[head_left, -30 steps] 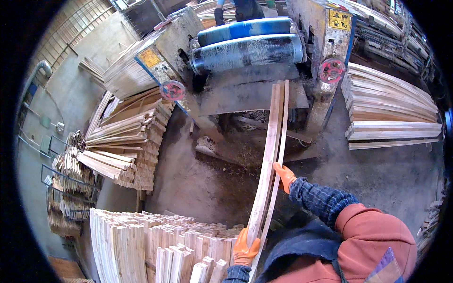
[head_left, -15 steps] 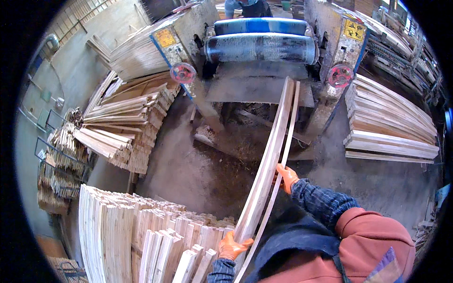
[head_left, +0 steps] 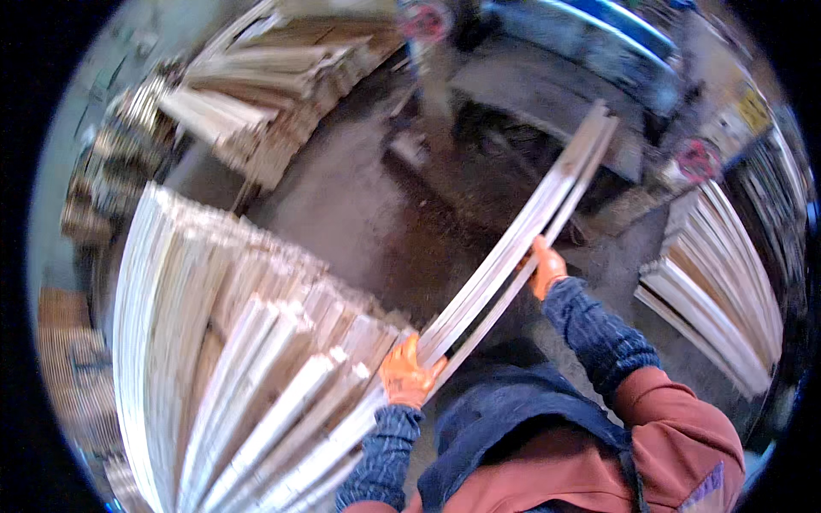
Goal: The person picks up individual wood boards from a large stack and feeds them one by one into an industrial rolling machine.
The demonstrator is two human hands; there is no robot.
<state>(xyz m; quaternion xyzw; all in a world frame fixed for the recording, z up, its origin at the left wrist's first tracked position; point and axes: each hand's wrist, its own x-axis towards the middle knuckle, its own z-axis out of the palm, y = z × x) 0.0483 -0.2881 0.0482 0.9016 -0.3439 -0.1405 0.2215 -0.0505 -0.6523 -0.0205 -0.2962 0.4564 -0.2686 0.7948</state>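
Several long, pale wooden strips [head_left: 528, 219] are held in both my hands, slanting from my lower left up toward the machine on the right. My left hand [head_left: 409, 372], in an orange glove, grips them near their close end, with the thumb across them. Further along, my right hand [head_left: 548, 268], gloved alike, is closed around them from the right side; its fingertips are partly hidden by the wood. One strip stands slightly apart from the others. Beside my left hand is a large bundle of upright wooden strips [head_left: 184, 282]. The picture is blurred by motion.
A machine with blue rollers [head_left: 581, 47] stands ahead, with a red handwheel [head_left: 699, 160] on its right post. Stacked strips [head_left: 727, 291] lie at the right. Another wood pile [head_left: 256, 85] is at the far left. Dusty concrete floor [head_left: 342, 192] lies between.
My view has turned and tilted, so the machine sits further right and higher. The held strips slant more to the right. Both hands keep hold of them.
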